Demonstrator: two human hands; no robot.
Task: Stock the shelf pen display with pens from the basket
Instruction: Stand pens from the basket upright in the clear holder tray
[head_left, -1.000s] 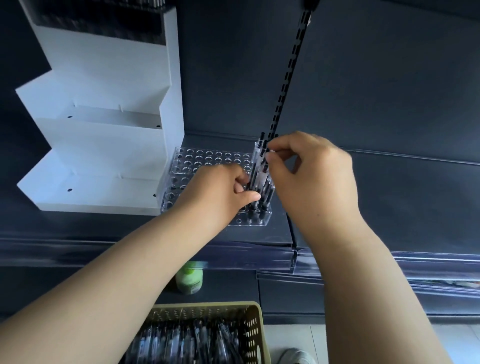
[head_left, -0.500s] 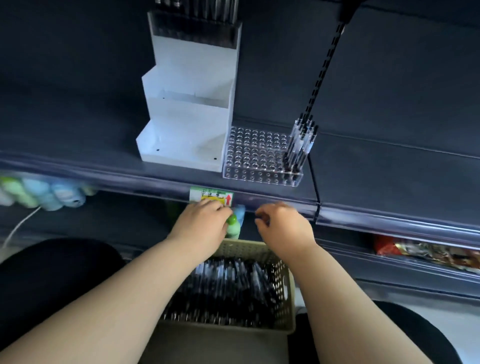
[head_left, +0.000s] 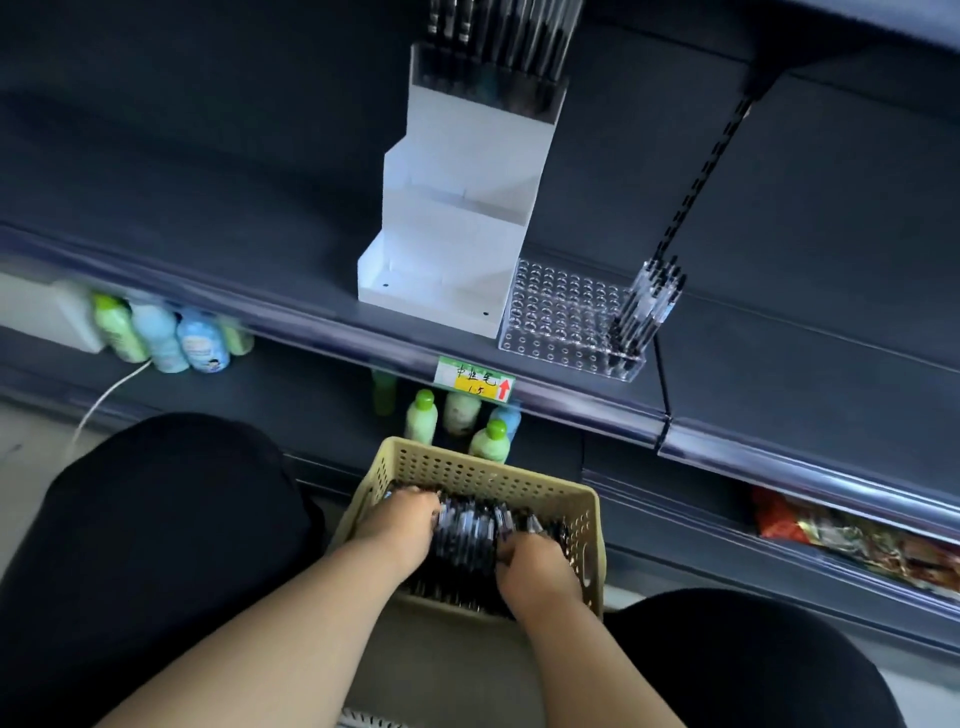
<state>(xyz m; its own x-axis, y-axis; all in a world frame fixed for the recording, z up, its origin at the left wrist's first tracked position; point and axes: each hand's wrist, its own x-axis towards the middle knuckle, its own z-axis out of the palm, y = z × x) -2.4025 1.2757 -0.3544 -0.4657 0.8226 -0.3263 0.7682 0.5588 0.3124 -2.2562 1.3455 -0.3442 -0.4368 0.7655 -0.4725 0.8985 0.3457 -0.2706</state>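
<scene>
Down from the shelf edge (head_left: 311, 318), left hand (head_left: 402, 525) and right hand (head_left: 537, 569) now dig into the basket (head_left: 467, 460) among pens (head_left: 470, 525) lying top-to-bottom, grip unclear; display (head_left: 566, 317) stands upper right, nearer the right.

Dark blue-grey shelf (head_left: 208, 208) with a slotted upright (head_left: 711, 156); bottles (head_left: 161, 332) on the lower shelf (head_left: 291, 395), snack packets (head_left: 857, 540) at right, pale floor (head_left: 26, 447) below.

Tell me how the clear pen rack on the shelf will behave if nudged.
The clear pen rack looks like thin transparent plastic, so probably light and apt to slide on the smooth shelf. Its pens stand only at the right end and lean, so it may rock or tip that way. It likely stays rigid.
</scene>
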